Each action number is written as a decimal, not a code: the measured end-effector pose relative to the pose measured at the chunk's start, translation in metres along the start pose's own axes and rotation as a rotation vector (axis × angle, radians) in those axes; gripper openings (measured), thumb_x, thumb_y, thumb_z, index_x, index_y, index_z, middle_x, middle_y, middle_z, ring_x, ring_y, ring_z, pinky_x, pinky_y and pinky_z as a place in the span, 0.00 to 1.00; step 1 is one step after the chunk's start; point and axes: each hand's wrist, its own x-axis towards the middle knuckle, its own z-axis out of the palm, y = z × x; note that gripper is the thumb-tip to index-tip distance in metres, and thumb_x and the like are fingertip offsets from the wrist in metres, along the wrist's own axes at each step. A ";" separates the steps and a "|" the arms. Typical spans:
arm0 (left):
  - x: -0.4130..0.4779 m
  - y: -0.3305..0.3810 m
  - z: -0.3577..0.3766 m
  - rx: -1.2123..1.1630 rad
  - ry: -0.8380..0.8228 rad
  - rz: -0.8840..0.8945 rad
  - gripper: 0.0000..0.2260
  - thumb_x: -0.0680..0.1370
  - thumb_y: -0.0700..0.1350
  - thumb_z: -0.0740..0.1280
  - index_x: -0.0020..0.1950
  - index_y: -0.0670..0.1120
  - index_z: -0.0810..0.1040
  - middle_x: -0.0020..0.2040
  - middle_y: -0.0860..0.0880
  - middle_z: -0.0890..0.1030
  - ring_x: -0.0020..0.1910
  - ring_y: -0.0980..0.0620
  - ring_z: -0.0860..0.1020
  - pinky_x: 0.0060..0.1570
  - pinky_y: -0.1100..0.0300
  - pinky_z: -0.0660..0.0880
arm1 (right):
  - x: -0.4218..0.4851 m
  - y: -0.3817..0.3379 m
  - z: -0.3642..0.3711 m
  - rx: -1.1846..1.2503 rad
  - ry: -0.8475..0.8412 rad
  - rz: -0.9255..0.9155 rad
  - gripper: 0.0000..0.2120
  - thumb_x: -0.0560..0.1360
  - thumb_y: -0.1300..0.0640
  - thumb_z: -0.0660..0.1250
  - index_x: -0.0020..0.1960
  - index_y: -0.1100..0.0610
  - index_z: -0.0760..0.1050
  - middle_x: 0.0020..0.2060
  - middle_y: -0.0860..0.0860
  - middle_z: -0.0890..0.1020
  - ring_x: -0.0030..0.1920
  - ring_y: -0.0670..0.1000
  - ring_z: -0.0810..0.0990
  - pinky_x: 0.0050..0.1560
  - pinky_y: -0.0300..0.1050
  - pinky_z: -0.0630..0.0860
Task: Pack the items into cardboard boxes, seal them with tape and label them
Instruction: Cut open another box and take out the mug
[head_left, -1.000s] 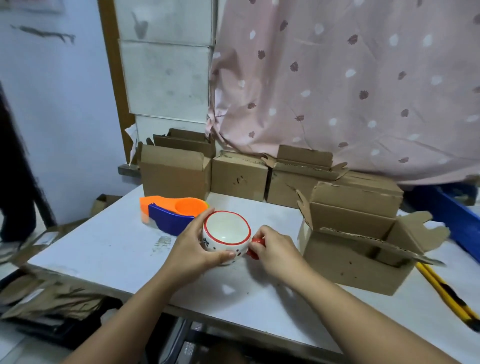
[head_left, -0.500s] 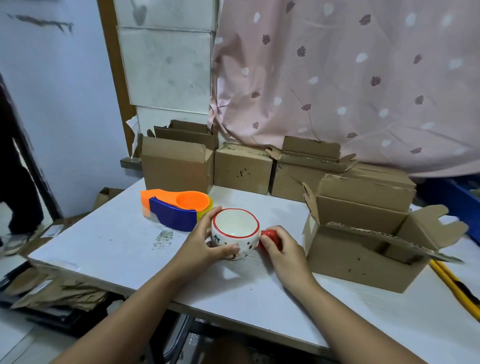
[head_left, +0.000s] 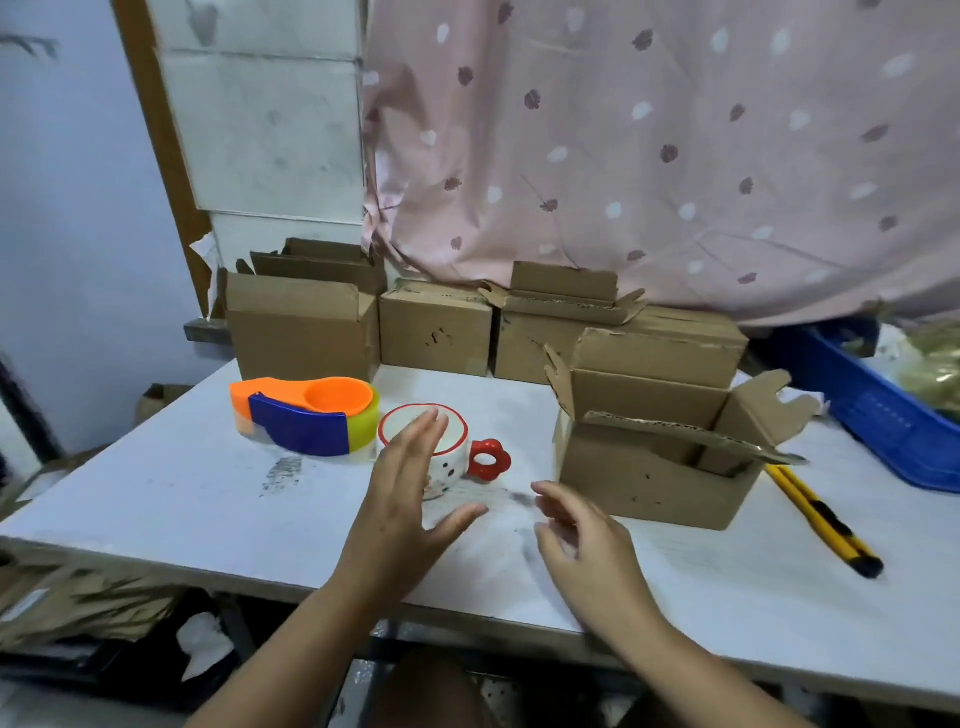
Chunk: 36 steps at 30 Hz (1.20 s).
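Note:
A white mug with a red rim, dark dots and a red flower-shaped handle stands upright on the white table. My left hand hovers in front of it with fingers spread, partly covering it and holding nothing. My right hand hangs over the table to the mug's right, fingers loosely bent, empty. An open cardboard box with raised flaps sits right of the mug. An orange, blue and yellow tape dispenser lies just left of the mug.
Several more cardboard boxes line the table's back edge under a pink curtain. A yellow and black utility knife lies at the right. A blue crate sits far right. Flattened cardboard lies below the table's left side.
Both hands have let go of the mug and drawn back toward me. The mug now stands alone on the table, nearer the tape dispenser.

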 end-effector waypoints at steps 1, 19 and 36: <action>0.001 0.013 0.004 0.053 0.032 0.056 0.30 0.73 0.59 0.61 0.70 0.47 0.63 0.69 0.41 0.71 0.69 0.48 0.63 0.65 0.44 0.65 | -0.008 0.005 -0.011 -0.045 0.068 -0.051 0.15 0.77 0.62 0.65 0.60 0.47 0.77 0.51 0.38 0.78 0.54 0.36 0.76 0.58 0.36 0.73; 0.084 0.076 0.083 -0.516 -0.376 -0.564 0.27 0.70 0.51 0.75 0.65 0.49 0.68 0.62 0.52 0.76 0.64 0.49 0.73 0.63 0.50 0.72 | 0.018 0.052 -0.092 0.383 0.449 0.448 0.27 0.75 0.62 0.62 0.69 0.41 0.64 0.54 0.47 0.81 0.48 0.51 0.80 0.50 0.51 0.78; 0.181 -0.006 0.088 -0.419 -0.376 -0.734 0.36 0.72 0.61 0.69 0.71 0.43 0.62 0.63 0.46 0.74 0.59 0.46 0.75 0.57 0.52 0.75 | 0.143 0.035 -0.062 0.400 0.321 0.467 0.23 0.76 0.36 0.59 0.58 0.55 0.66 0.48 0.48 0.74 0.52 0.51 0.72 0.49 0.46 0.67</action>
